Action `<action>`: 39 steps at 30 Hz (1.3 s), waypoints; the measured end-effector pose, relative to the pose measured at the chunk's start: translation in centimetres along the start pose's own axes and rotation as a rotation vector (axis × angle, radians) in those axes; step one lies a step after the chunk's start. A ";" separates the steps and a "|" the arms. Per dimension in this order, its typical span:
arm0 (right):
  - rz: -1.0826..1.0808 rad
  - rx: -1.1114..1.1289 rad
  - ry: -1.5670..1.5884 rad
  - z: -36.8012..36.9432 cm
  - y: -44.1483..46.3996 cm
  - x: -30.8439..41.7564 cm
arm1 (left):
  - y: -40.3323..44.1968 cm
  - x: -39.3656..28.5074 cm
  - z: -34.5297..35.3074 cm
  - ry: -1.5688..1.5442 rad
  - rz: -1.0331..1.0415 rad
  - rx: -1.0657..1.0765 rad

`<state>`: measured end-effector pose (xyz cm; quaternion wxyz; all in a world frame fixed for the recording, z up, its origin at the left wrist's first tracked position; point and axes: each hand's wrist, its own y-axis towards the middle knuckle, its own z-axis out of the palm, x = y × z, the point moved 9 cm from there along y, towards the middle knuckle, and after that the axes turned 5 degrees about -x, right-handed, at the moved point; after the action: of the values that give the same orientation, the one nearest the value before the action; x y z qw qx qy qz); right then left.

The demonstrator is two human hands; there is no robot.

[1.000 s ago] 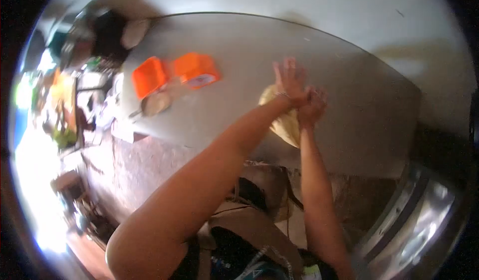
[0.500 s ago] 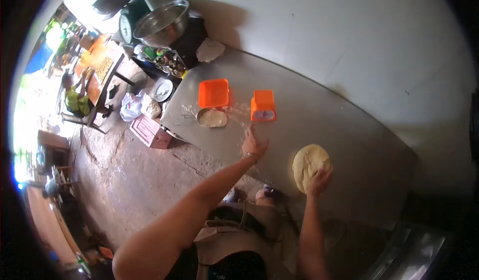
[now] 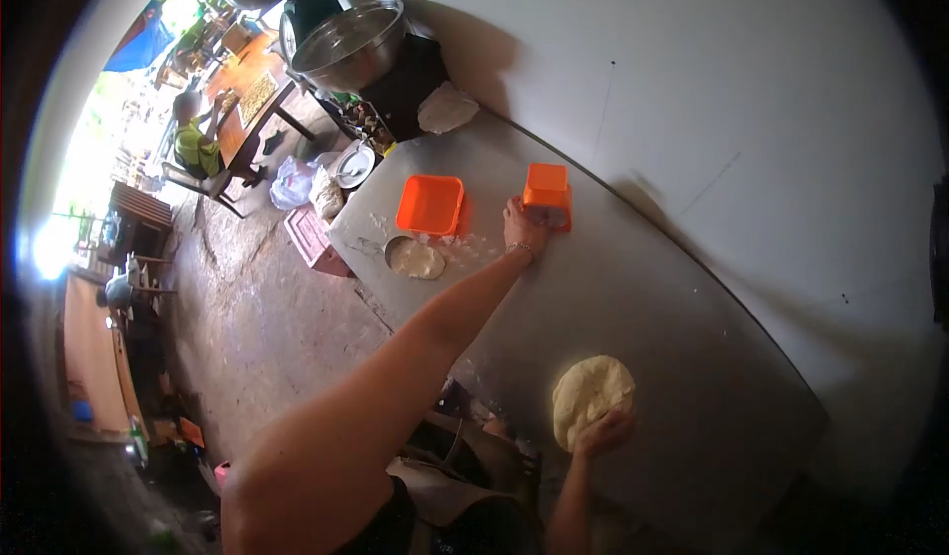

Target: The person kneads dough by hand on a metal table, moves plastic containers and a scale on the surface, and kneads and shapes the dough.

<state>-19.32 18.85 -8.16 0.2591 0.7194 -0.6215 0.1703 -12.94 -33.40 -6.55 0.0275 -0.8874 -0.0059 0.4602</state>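
Note:
My left hand (image 3: 524, 227) reaches to an orange kitchen scale (image 3: 547, 187) near the wall side of the metal table, its fingers wrapped round the scale's left side and front. Lower down, my right hand (image 3: 605, 432) grips the lower right edge of a large, round, pale lump of dough (image 3: 591, 392). Whether the dough rests fully on the table I cannot tell. Left of the scale sits an orange square tray (image 3: 432, 205). Just below that tray lies a flat pale lump (image 3: 415, 258) with a dark curved rim, beside scattered flour.
The metal table (image 3: 682, 357) runs along a white wall. At its far end stand a large metal bowl (image 3: 351, 46) and a crumpled plastic bag (image 3: 448, 109). A pink box (image 3: 314, 242) and bags are on the floor. A seated person (image 3: 196, 140) works at a wooden table.
My left hand has moved forward from below the scale and taken hold of it. My right hand stays on the dough. The view has shifted and turned.

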 end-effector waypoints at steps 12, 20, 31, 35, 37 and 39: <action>0.130 0.136 0.091 1.2 0.0 -1.0 | 7.6 -2.0 -12.8 0.712 0.306 0.149; 0.189 -0.075 -0.241 -1.9 1.6 5.9 | 11.0 9.6 -15.5 0.673 0.033 0.245; -0.279 0.437 0.306 25.2 14.0 39.0 | 17.5 11.6 -22.5 0.639 0.273 0.253; -0.342 0.465 0.366 30.1 18.2 43.7 | 21.9 11.8 -21.5 0.812 0.347 0.438; -0.322 0.555 0.491 29.7 17.8 45.7 | 25.2 12.8 -21.6 0.317 0.344 0.496; -0.252 0.519 0.452 28.2 17.2 47.9 | 27.1 13.0 -22.1 -0.201 0.004 0.754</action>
<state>-30.30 -37.86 -1.04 0.2177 0.7763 -0.3913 0.4437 12.19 -60.90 -5.97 0.3498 -0.7655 0.1627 0.5150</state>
